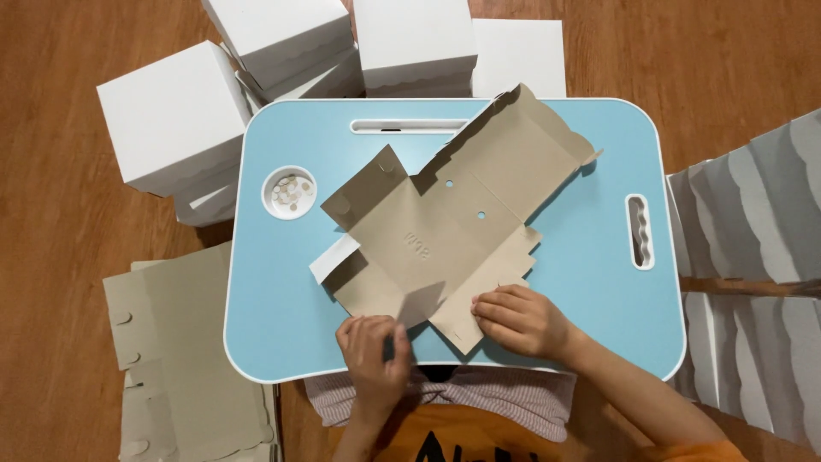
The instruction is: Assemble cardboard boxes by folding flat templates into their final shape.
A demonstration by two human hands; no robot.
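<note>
Two hands work a flat grey-brown cardboard blank [445,231] lying at the centre of a light blue lap table [599,299]. At 7 o'clock the left hand [374,351] pinches a raised flap, fingers closed on it. At 5 o'clock the right hand [519,320] presses flat, fingers curled, on another flap. Finished white boxes [175,120] crowd 11 o'clock on the wooden floor [51,214], spare blanks [184,359] at 8
</note>
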